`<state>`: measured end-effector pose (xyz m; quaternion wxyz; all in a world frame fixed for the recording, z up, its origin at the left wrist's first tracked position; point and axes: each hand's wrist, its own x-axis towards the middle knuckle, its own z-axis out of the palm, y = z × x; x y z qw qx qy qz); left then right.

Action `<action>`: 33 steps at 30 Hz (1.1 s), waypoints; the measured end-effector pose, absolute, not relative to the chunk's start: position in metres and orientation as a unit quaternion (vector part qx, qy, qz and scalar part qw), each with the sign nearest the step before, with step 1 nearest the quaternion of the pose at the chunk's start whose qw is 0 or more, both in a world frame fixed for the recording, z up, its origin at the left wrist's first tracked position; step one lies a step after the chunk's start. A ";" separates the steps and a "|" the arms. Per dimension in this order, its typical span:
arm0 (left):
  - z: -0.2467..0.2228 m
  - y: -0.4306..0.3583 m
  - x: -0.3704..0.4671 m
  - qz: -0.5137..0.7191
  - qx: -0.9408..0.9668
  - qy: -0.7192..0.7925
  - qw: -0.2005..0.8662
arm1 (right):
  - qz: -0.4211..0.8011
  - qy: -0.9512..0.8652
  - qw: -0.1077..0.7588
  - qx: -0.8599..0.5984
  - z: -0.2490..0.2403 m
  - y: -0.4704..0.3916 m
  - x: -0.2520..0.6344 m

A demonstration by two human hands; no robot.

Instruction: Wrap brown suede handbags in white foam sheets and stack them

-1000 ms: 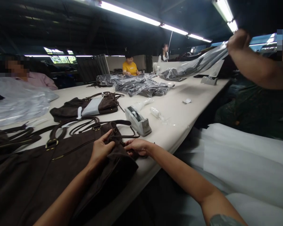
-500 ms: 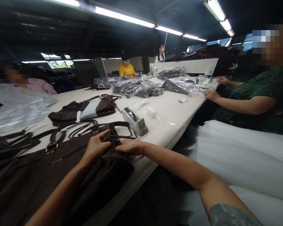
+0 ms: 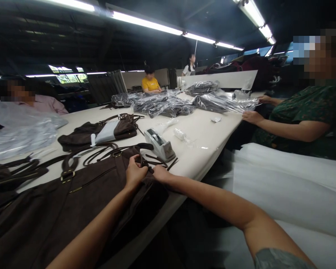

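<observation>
A large dark brown handbag (image 3: 81, 201) with straps and brass-coloured buckles lies along the near side of the table. My left hand (image 3: 136, 172) pinches its upper right end, thumb and fingers closed on the fabric. Beside it, my right hand (image 3: 161, 174) grips the same end from the right; its fingertips are partly hidden by the bag. Thin dark cords (image 3: 156, 160) stick out just beyond both hands. A grey tape dispenser (image 3: 162, 146) stands directly behind them. Farther back on the left lies another brown bag (image 3: 75, 135) with a pale wrap around its handles.
Plastic-wrapped bags (image 3: 165, 105) are piled across the white table (image 3: 196, 129). To the right, a co-worker's hands (image 3: 253, 116) hold clear plastic over one. White sheets (image 3: 291, 186) are stacked at the right. Another person with clear plastic (image 3: 25, 127) sits at the left.
Both my hands have shifted right with the bag's end, which has slid the same way. The cords now point right beside the tape dispenser. The co-worker has pulled the clear plastic straighter.
</observation>
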<state>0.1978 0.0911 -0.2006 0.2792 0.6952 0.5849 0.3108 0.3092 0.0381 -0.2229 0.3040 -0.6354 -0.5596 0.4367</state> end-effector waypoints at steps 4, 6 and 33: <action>-0.208 0.086 0.199 0.288 0.713 0.582 0.264 | 0.499 -0.553 0.311 -0.591 -0.215 0.024 0.319; -0.207 0.086 0.196 0.276 0.718 0.584 0.260 | 0.530 -0.561 0.308 -0.556 -0.211 0.016 0.325; -0.179 0.094 0.191 0.120 0.792 0.573 0.174 | 0.549 -0.498 0.383 -0.550 -0.230 -0.027 0.328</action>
